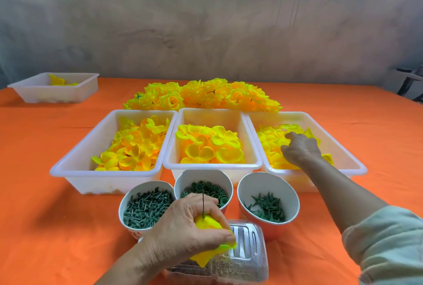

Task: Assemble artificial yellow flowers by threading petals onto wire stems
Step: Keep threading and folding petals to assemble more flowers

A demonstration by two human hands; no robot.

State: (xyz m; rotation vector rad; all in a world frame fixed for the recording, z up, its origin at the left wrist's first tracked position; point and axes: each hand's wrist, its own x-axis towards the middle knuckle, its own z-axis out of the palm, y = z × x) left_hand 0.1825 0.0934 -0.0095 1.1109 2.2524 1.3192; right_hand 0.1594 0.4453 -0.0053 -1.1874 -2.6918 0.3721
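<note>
While the half-built flower [209, 224], wire stem [203, 202] upward, sits near-centre grasped in the left hand [183, 227], the right hand [299, 149] dips among petals [271, 145] in the right tray [357, 163], grip unclear; its fingers [291, 136] should lift one petal only.

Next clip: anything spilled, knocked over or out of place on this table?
Nothing stands out. The petal bins sit in a row, the cups hold their green parts, and nothing has spilled onto the orange cloth. Finished flowers lie piled loose behind the bins; a fourth bin sits apart, far left.
</note>
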